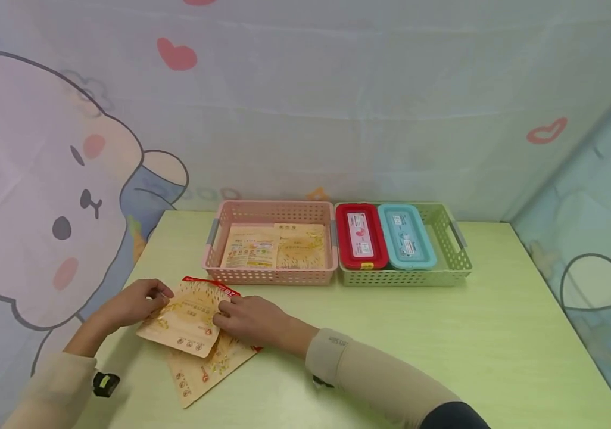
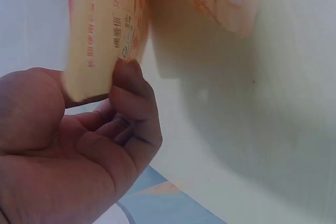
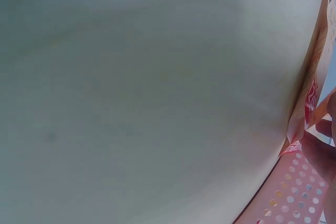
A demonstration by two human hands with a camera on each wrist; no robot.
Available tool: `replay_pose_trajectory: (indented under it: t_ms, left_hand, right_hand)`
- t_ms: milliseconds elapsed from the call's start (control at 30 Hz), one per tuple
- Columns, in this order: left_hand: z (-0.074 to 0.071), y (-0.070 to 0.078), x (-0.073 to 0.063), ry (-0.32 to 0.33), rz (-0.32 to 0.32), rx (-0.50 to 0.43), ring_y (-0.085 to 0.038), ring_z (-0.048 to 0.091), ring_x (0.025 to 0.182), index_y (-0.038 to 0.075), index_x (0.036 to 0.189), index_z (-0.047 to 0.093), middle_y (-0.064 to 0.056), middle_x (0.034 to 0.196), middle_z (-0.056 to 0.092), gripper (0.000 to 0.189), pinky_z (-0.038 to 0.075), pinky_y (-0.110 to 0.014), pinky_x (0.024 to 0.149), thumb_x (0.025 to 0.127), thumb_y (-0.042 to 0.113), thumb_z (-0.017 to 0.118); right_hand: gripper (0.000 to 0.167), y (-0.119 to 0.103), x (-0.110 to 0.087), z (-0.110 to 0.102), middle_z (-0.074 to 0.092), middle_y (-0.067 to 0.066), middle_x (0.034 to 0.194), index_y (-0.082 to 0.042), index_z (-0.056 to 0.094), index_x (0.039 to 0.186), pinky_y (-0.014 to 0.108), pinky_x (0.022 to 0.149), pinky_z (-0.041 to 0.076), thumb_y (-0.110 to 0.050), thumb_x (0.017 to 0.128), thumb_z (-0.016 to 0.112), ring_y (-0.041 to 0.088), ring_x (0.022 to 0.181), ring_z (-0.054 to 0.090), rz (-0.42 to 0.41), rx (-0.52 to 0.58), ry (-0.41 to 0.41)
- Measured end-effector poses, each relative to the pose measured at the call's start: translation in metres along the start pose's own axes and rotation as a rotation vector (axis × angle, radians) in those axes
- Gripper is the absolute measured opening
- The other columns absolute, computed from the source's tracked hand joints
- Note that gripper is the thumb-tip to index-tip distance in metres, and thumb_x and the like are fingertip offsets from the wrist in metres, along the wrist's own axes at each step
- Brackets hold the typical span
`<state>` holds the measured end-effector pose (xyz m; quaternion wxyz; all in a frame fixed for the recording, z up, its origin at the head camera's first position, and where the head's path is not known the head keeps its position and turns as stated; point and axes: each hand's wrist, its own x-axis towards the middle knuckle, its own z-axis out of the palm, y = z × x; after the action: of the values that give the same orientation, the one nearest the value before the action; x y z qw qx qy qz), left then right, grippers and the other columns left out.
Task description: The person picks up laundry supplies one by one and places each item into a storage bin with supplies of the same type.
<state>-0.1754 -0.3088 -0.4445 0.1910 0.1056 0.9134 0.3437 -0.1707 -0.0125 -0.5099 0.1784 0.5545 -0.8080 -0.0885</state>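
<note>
Between both hands, a tan printed pouch [image 1: 190, 319] with a red top edge is held tilted over the table. My left hand [image 1: 142, 302] pinches its left edge between thumb and fingers; the left wrist view shows the pouch [image 2: 102, 35] close up, gripped at its corner. On the opposite edge, my right hand [image 1: 249, 319] pinches it near the red strip. A second tan pouch [image 1: 225, 363] lies beneath on the table, partly covered by the first. Only the fingers of the right hand [image 3: 320, 148] show at the right wrist view's edge.
A pink basket [image 1: 270, 277] behind the hands holds two similar tan packets [image 1: 300, 247]. Beside it, a green basket [image 1: 407, 278] contains a red-lidded box [image 1: 347, 238] and a blue-lidded box [image 1: 407, 238]. A printed curtain [image 1: 364, 119] hangs behind the table [image 1: 445, 339].
</note>
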Motion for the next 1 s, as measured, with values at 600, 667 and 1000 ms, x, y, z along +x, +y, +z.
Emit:
replay_pose_trajectory:
  t_ms: [600,667,1000]
  left_hand:
    - [-0.012,-0.004,0.003,-0.058,-0.147,-0.393,-0.017,0.073,0.092,-0.022,0.139,0.048,-0.017,0.113,0.069,0.041,0.063,-0.037,0.081,0.114,0.009,0.045]
    - [-0.013,-0.004,0.004,-0.053,-0.138,-0.401,-0.015,0.072,0.095,-0.021,0.142,0.047,-0.017,0.118,0.068,0.042,0.062,-0.038,0.084,0.115,0.010,0.042]
    - [-0.007,-0.019,0.007,-0.006,-0.048,-0.411,-0.019,0.068,0.111,-0.007,0.144,0.055,-0.016,0.129,0.065,0.037,0.059,-0.032,0.091,0.112,0.010,0.052]
  right_hand:
    - [0.006,0.009,-0.007,0.005,0.066,-0.003,0.103,-0.017,0.068,0.107,0.019,0.065,0.048,-0.020,0.106,0.063,0.009,0.081,0.060,0.206,0.268,0.196]
    - [0.005,0.011,-0.005,0.005,0.066,-0.003,0.100,-0.016,0.068,0.105,0.019,0.065,0.048,-0.018,0.106,0.064,0.009,0.080,0.060,0.234,0.300,0.218]
    - [0.009,0.018,-0.005,0.002,0.073,-0.001,0.105,-0.011,0.073,0.112,0.024,0.079,0.058,-0.014,0.103,0.070,0.012,0.091,0.070,0.384,0.481,0.297]
